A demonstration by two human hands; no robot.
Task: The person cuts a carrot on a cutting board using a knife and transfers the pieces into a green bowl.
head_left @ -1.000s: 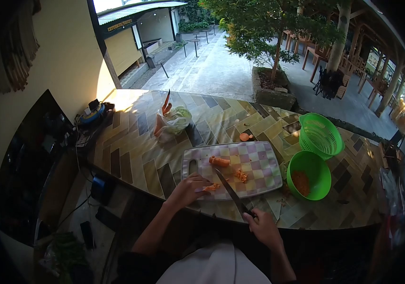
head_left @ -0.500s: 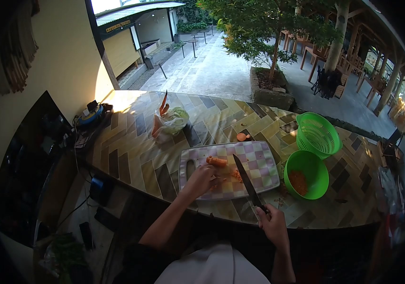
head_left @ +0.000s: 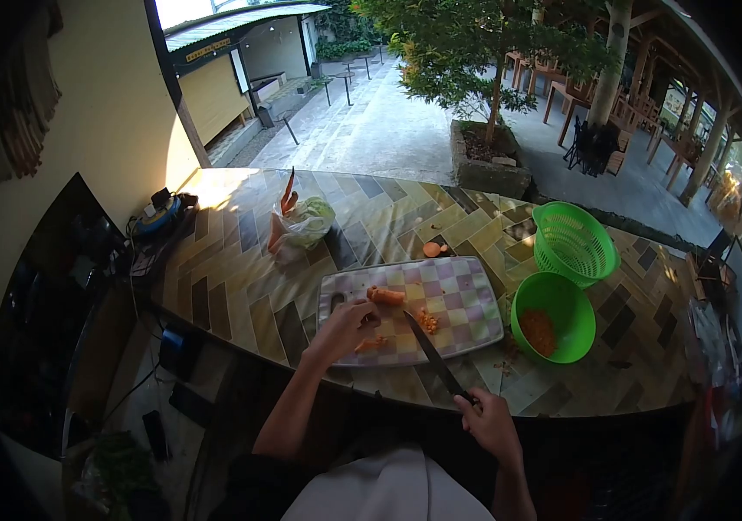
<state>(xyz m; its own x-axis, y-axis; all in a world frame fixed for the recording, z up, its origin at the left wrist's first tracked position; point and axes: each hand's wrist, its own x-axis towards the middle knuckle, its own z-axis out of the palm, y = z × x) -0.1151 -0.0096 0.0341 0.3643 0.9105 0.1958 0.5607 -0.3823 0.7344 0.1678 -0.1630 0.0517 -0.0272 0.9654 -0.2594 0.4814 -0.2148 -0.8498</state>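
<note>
My right hand (head_left: 489, 422) grips the dark handle of a kitchen knife (head_left: 437, 359). Its blade slants up and left over the checkered cutting board (head_left: 466, 326), the tip close to a small heap of diced carrot (head_left: 426, 321). Over the board's left part is my left hand (head_left: 343, 332), fingers bent and slightly apart, with nothing visible between them. A thick carrot piece (head_left: 386, 296) lies just beyond those fingers. Some carrot strips (head_left: 371, 345) rest on the board just below the hand, partly hidden by it.
Right of the board stand a green bowl (head_left: 575, 326) with chopped carrot inside and a green strainer basket (head_left: 575, 243). Carrot ends (head_left: 433, 249) lie behind the board. A plastic bag of vegetables (head_left: 302, 227) sits at back left. Cables and a power strip (head_left: 158, 213) lie at far left.
The knife tip has moved left and nearer to me, beside the diced carrot. My left hand has shifted slightly left and uncovered more of the board. The whole view has shifted a little.
</note>
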